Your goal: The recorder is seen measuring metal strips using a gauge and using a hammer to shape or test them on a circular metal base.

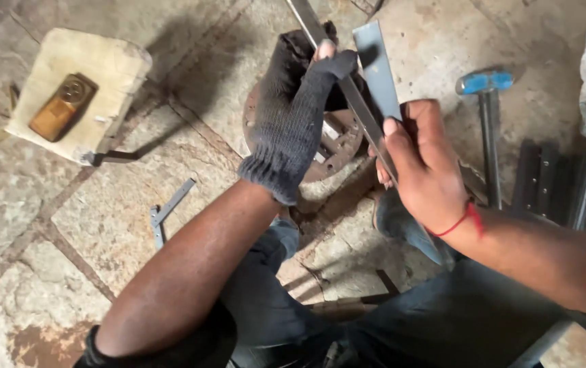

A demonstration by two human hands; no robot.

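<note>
Your gloved left hand (299,112) is closed around the long steel bar (347,88), which runs diagonally away from you, while your bare right hand (426,163) pinches the short flat steel plate (378,68) just beside it.

A blue-headed hammer (487,129), wooden block (81,88) and what looks like a bracket (168,211) lie on stone.
</note>
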